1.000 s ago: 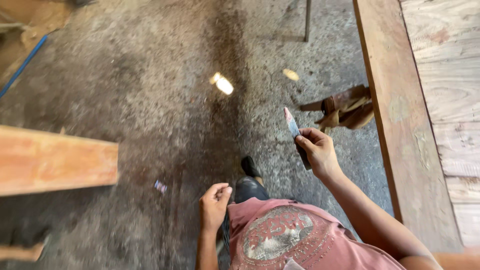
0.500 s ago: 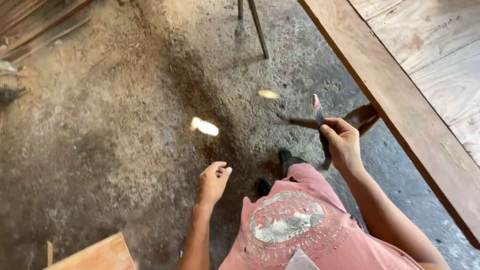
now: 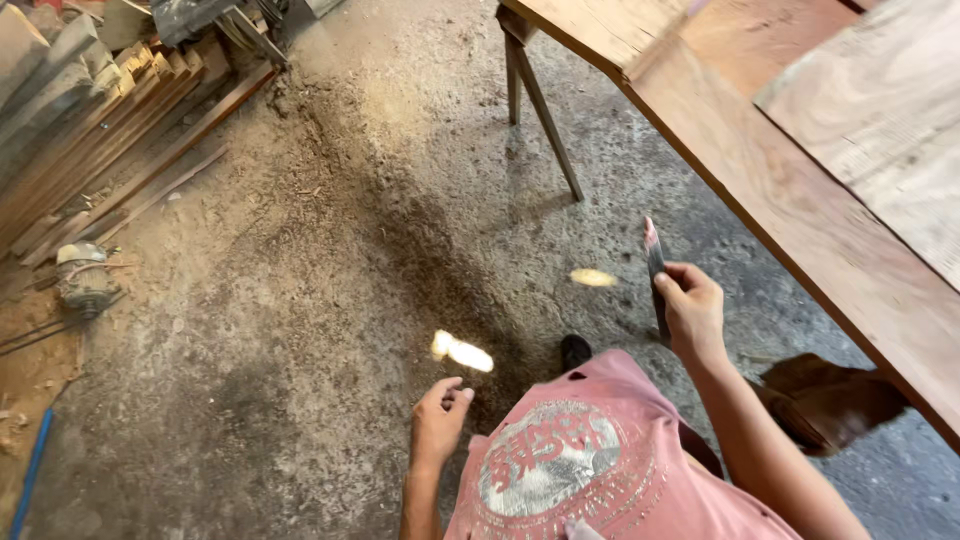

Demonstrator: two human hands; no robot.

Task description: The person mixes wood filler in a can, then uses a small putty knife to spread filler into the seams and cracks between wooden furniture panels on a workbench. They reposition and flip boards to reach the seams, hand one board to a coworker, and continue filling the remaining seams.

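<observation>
Blade (image 3: 655, 270), one, flat, thin, probably metal: clamped in right hand (image 3: 692, 312), tip sticking up past the fingers. Left hand (image 3: 438, 420) held nothing, fingers loosely curled. Rough wooden bench (image 3: 800, 215) beside the grip.

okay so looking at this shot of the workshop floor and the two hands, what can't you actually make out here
Head view only:
- The flat tool in the right hand: its lower end is hidden by the fingers, so its kind is unclear.
- The left hand: fingers curled, apparently empty.
- The wooden workbench: cut off by the top and right edges.
- The small motor-like object by the stacked timber: too small to identify.
</observation>
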